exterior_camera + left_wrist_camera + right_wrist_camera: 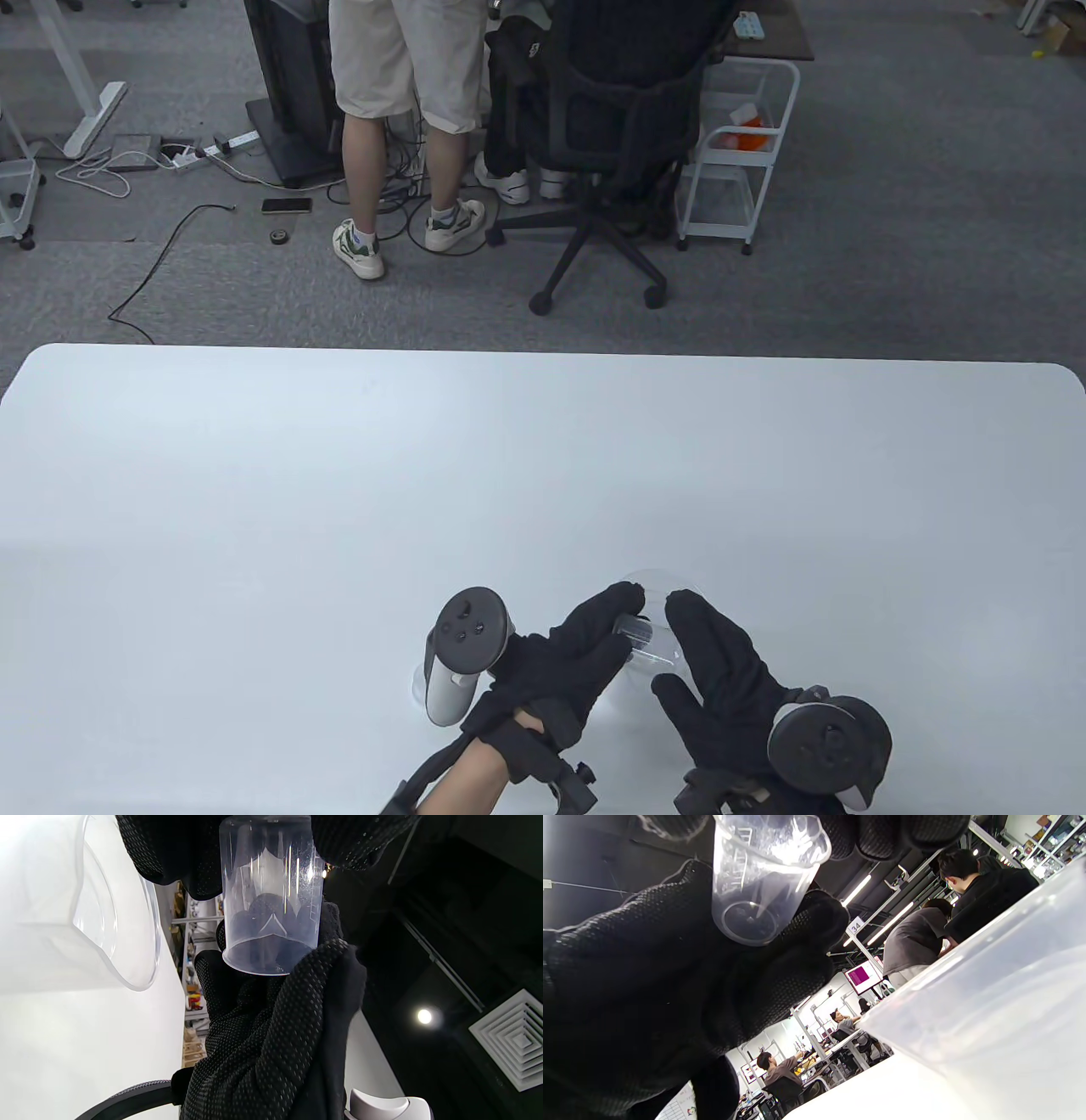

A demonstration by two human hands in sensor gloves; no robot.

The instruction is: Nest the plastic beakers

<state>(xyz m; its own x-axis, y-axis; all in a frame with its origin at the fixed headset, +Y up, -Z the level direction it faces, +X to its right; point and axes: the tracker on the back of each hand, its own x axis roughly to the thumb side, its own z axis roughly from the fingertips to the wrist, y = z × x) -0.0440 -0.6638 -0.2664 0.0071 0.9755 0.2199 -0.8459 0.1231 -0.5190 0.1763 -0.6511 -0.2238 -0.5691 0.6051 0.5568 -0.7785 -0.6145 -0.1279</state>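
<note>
A small clear beaker point(646, 638) is held tilted above the table between both hands. My left hand point(624, 615) grips one end; its fingers point(178, 853) wrap the beaker point(271, 899) at the top of the left wrist view. My right hand point(670, 645) holds the other end between finger and thumb, and its fingers point(882, 832) close over the beaker point(755, 878) in the right wrist view. A large clear beaker point(657, 582) stands on the table just beyond the hands. It also shows in the left wrist view point(106, 921) and the right wrist view point(988, 1005).
The white table point(543, 458) stretches far and wide around the hands. A faint clear shape point(414, 681) sits beside the left tracker. Beyond the far edge are an office chair point(611, 127), a standing person point(399, 102) and a white cart point(738, 144).
</note>
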